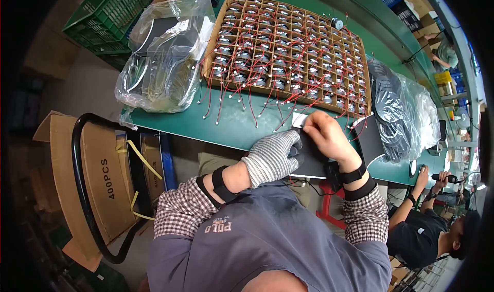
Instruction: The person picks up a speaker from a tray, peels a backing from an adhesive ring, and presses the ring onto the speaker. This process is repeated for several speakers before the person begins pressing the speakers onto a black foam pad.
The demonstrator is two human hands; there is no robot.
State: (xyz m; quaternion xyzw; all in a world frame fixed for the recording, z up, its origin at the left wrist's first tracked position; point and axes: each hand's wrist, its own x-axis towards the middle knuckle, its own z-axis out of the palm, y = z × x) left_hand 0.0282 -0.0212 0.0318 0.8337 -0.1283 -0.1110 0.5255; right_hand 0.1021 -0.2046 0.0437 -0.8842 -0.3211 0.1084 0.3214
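My left hand (272, 158), in a grey striped knit glove, has its fingers curled at the left side of a dark flat panel (312, 163) with a pale lower edge. The panel is at the bench's near edge, partly hidden by both hands. My bare right hand (329, 138) is closed in a pinch above the panel's far part, its fingertips at a small white sheet (298, 120). Just beyond my hands, a divided cardboard box (210, 66) holds many small round speakers (278, 85) with red leads hanging over its near side.
A clear plastic bag (164, 60) with dark panels lies left on the green bench (226, 130). To the right are another dark panel (369, 138) and bagged black parts (393, 112). A black-framed cart with cartons (108, 184) stands left. A co-worker (422, 235) works at right.
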